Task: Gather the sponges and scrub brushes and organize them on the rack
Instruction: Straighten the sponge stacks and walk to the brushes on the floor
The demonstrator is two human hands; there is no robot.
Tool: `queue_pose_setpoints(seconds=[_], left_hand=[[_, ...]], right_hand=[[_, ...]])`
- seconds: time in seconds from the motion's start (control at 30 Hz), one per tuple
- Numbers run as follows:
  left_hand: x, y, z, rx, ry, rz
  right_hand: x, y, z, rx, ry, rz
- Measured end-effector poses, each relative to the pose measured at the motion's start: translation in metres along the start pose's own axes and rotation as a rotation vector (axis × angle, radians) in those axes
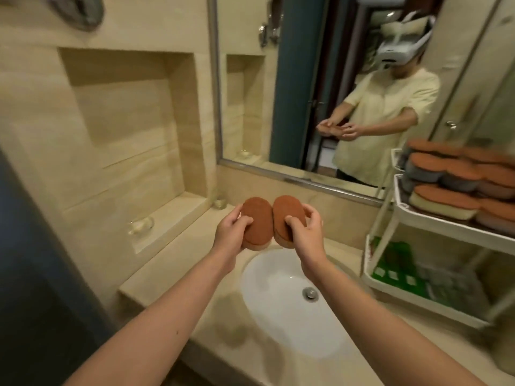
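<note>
Nearest: white sink (267, 277) w/ drain, set in a beige counter (156, 285). Above its far rim, left hand (232, 231) is closed round one oval sponge (257, 220), right hand (303, 235) closed round a second sponge (287, 215); brown scrub faces up, edges touching. They look light and squashy, so thumb on top and fingers under the pale foam grips best; prob. not slippery. Right: white tiered rack (446, 227), top tray already stacked w/ similar sponges (446, 174); lower tray holds green items, too blurred to name. Far: mirror (306, 79), tiled niche left.
</note>
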State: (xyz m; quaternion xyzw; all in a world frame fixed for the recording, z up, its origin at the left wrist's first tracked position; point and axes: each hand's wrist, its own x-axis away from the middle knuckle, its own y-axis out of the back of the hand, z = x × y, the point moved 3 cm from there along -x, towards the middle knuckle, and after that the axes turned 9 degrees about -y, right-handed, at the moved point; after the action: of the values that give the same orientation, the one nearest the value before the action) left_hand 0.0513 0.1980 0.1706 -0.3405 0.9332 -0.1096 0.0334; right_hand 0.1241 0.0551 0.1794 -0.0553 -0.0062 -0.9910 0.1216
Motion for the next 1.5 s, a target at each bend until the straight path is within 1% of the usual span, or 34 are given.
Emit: queue_pose_setpoints(seconds=[0.1, 0.2, 0.3, 0.4, 0.53, 0.6, 0.67, 0.9, 0.97, 1.03, 1.1, 1.2, 1.3, 1.4, 1.43, 1.5], left_hand=[[-0.015, -0.055, -0.007, 0.0, -0.045, 0.07], [-0.027, -0.105, -0.012, -0.025, -0.091, 0.192], [-0.033, -0.149, -0.016, -0.004, -0.099, 0.311], [-0.038, -0.19, -0.014, 0.026, -0.089, 0.434], [-0.038, -0.239, -0.015, -0.047, -0.124, 0.607], [-0.034, -0.263, -0.02, -0.081, -0.146, 0.698], [-0.03, -0.286, -0.024, -0.105, -0.161, 0.751], [-0.007, -0.361, -0.034, -0.113, -0.144, 0.886], [-0.003, -0.38, -0.032, -0.113, -0.124, 0.877], [-0.002, -0.394, -0.031, -0.139, -0.134, 0.815], [-0.003, -0.402, -0.029, -0.255, -0.184, 0.751], [-0.004, -0.407, -0.027, -0.455, -0.414, 0.731], [-0.012, -0.404, -0.024, -0.601, -0.631, 0.714], [-0.017, -0.399, -0.021, -0.849, -0.844, 0.655], [-0.017, -0.399, -0.019, -0.913, -0.898, 0.641], [-0.016, -0.398, -0.014, -1.001, -0.943, 0.639]], right_hand=[[-0.021, 0.038, 0.021, 0.01, 0.053, -0.056], [-0.035, 0.076, 0.039, 0.067, 0.104, -0.102], [-0.041, 0.11, 0.056, 0.127, 0.146, -0.161], [-0.047, 0.144, 0.067, 0.178, 0.173, -0.244], [-0.055, 0.188, 0.079, 0.228, 0.154, -0.36], [-0.055, 0.209, 0.086, 0.227, 0.153, -0.411], [-0.052, 0.23, 0.095, 0.219, 0.154, -0.446], [-0.048, 0.293, 0.115, 0.024, 0.102, -0.43], [-0.048, 0.306, 0.119, 0.002, 0.1, -0.421], [-0.048, 0.32, 0.125, 0.032, 0.108, -0.43], [-0.05, 0.334, 0.131, 0.068, 0.102, -0.462], [-0.056, 0.351, 0.134, 0.249, 0.129, -0.524], [-0.06, 0.364, 0.132, 0.543, 0.153, -0.584], [-0.063, 0.368, 0.128, 0.834, 0.119, -0.619], [-0.065, 0.366, 0.127, 0.916, 0.122, -0.608], [-0.069, 0.36, 0.125, 1.036, 0.126, -0.589]])
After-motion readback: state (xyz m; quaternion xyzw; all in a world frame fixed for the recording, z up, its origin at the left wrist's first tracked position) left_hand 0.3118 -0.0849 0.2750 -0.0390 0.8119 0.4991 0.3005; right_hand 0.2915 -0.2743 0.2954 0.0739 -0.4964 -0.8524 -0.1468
